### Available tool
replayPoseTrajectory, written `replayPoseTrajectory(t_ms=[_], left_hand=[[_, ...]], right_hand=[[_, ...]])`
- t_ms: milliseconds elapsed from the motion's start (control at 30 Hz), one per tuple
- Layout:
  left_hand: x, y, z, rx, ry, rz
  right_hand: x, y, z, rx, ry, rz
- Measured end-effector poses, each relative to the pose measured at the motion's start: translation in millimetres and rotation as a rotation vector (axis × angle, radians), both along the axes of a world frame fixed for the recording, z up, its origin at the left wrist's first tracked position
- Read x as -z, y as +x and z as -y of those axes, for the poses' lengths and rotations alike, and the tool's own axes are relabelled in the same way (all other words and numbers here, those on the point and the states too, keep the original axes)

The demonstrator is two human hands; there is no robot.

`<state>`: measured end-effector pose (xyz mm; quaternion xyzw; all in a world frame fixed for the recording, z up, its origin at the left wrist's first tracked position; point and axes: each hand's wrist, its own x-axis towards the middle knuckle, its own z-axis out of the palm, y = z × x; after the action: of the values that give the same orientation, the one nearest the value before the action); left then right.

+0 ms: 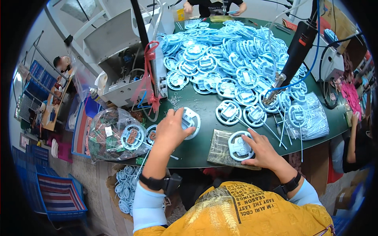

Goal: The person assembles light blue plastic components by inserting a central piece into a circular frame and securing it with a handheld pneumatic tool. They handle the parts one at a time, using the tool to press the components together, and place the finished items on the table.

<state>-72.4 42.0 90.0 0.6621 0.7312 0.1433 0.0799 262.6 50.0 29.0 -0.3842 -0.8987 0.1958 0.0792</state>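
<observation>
My left hand (pixel 173 128) grips the edge of a light-blue round plastic housing (pixel 193 125) above the green tabletop, thumb at its lower side. My right hand (pixel 263 149) has its thumb and fingers at the right rim of another light-blue round housing (pixel 238 147), which rests on a tape-covered pad (pixel 219 148) at the table's near edge. Beyond the hands, several like housings (pixel 228 111) with thin white sticks lie on the table. Left of my left wrist, a light-blue housing with a brown circuit board (pixel 132 136) sits against a clear bag.
A large heap of light-blue housings (pixel 236 51) covers the far table. An electric screwdriver (pixel 293 59) hangs at the right, near bagged white sticks (pixel 311 118). At left stand a grey machine (pixel 122 59) and a bag of green boards (pixel 110 135). Another person (pixel 214 7) sits opposite.
</observation>
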Motion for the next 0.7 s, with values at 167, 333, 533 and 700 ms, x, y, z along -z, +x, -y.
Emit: replayPoseTrajectory(t_ms=[167, 333, 533, 700], left_hand=[[-79.8, 11.6, 28.1, 0.041, 0.479, 0.56], [-58.7, 13.8, 23.1, 0.244, 0.918, 0.72], [26.5, 31.8, 46.7, 0.178, 0.316, 1.278], [83.3, 76.3, 50.4, 0.224, -0.092, 1.501]], right_hand=[[1.3, -3.5, -5.2, -0.038, 0.078, -0.072], [-0.6, 3.2, -9.6, 0.02, 0.112, -0.197], [-68.8, 48.5, -6.9, 0.277, 0.107, -0.501], [-72.4, 33.3, -1.2, 0.012, -0.047, -0.487]])
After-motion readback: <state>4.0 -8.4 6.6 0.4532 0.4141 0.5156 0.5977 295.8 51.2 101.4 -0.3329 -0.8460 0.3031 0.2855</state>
